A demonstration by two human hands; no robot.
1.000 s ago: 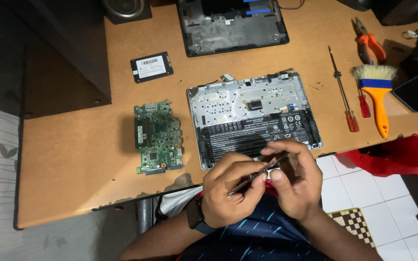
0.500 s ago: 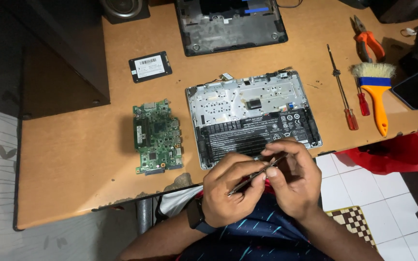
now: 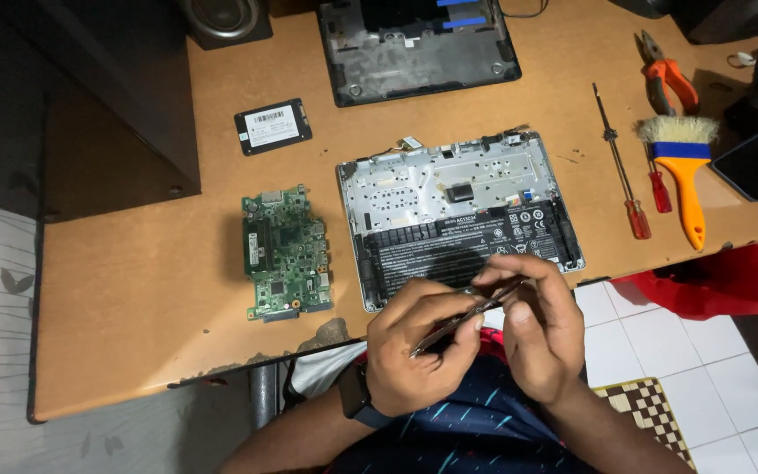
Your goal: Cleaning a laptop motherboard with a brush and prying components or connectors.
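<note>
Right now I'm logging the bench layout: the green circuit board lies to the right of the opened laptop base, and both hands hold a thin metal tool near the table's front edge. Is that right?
Not quite. The head view shows the green circuit board lying to the left of the opened laptop base, not the right. The rest stands: the left hand and right hand hold a thin metal tool near the table's front edge.

A worn wooden table (image 3: 133, 298) carried an opened laptop base (image 3: 458, 215), a green circuit board (image 3: 284, 253), a small drive (image 3: 273, 125), screwdrivers (image 3: 620, 167), a brush (image 3: 682, 171) and pliers (image 3: 667, 75).
</note>
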